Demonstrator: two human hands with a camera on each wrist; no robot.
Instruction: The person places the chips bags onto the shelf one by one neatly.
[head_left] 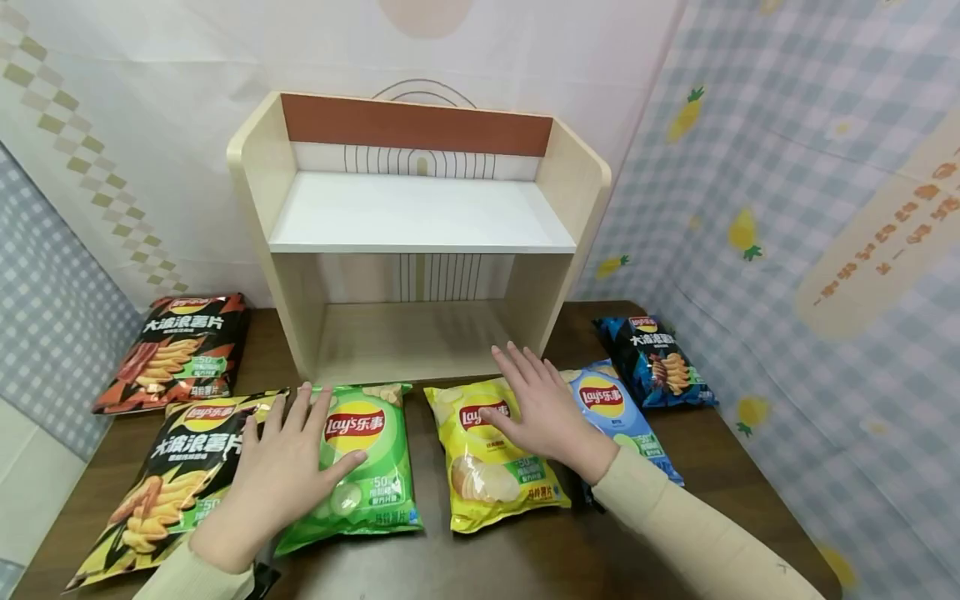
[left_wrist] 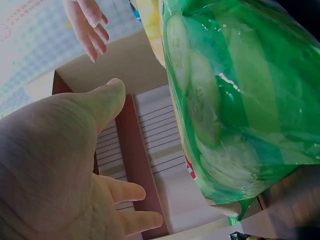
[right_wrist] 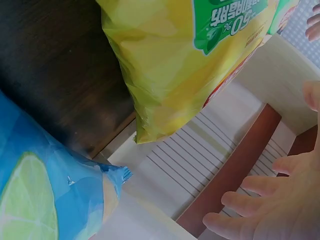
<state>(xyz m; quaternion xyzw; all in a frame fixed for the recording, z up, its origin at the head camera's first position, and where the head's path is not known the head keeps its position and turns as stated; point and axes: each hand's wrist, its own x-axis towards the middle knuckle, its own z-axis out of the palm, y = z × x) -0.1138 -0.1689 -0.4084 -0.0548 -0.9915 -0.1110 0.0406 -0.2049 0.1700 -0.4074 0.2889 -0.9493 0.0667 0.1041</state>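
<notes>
Bags, glossy, pillow-shaped and printed, lie flat on the dark brown wooden table (head_left: 450,575) before you, the bright green plastic bag (head_left: 371,479) and the yellow plastic bag (head_left: 487,475) between your hands. The green one extends to the right beneath your left hand (head_left: 285,467), its nearer hand; the yellow one extends to the left beneath your right hand (head_left: 542,412), likewise the nearer. Both long axes run from your side toward the shelf, the yellow bag's top tipped leftward. Both your hands are open, fingers extended and gripping nothing; the wrist views show them apart from these two bags.

Each of the two reads "Lay's 乐事" on a red-and-yellow emblem, with "50%" on a green patch and 马铃薯片 near the lower edge. Beside the yellow bag, partly behind your right hand, lies the light blue plastic bag (head_left: 622,417), also marked Lay's. Outward lie the black-and-yellow bag (head_left: 161,500) and the black-and-red bag (head_left: 176,350) at your left, both lettered 大波浪薯片, and the black-and-blue bag (head_left: 663,367) at your right, similarly lettered. Behind stands the pale wooden two-tier shelf (head_left: 258,200); the checked cloth (head_left: 787,158) at right carries orange characters too small to read.
</notes>
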